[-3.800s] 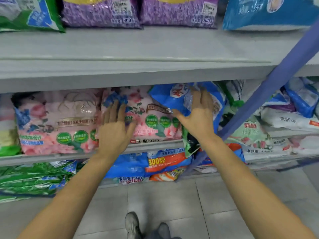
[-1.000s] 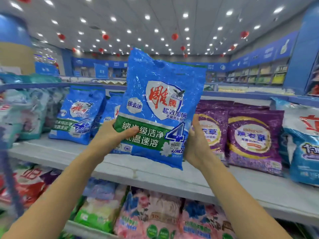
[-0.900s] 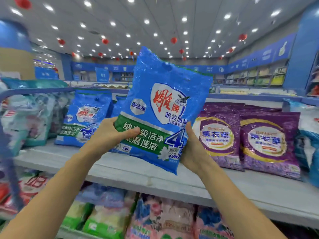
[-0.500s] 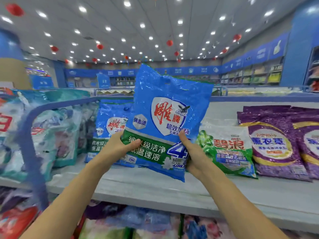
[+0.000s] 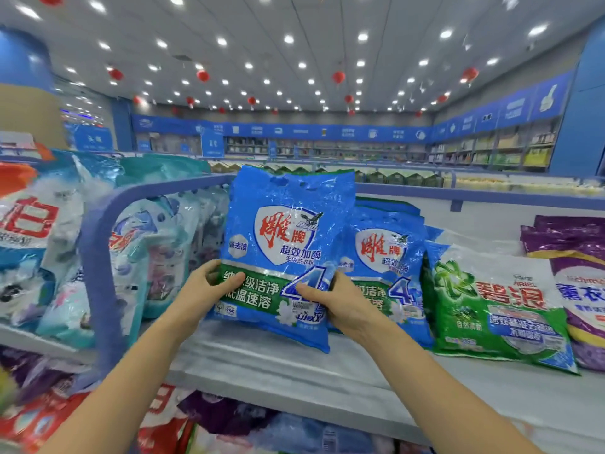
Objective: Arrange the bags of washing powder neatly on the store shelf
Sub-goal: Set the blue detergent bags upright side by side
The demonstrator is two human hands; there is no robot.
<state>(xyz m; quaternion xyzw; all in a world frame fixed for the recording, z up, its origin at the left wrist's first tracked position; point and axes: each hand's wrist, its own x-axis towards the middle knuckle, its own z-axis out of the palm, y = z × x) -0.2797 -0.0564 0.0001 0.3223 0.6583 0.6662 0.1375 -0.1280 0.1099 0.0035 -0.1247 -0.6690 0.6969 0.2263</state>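
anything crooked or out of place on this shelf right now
The held blue bag, gripped low by the left hand and right hand, is askew: its bottom edge slopes down to the right, and it overlaps the matching blue bag behind it.

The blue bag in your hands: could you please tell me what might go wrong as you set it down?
1. The left hand and right hand grip the blue bag only near its bottom, so its tall top may flop forward once released.
2. It overlaps the matching blue bag leaning beside it; pushing it in could topple that one onto the green bag.
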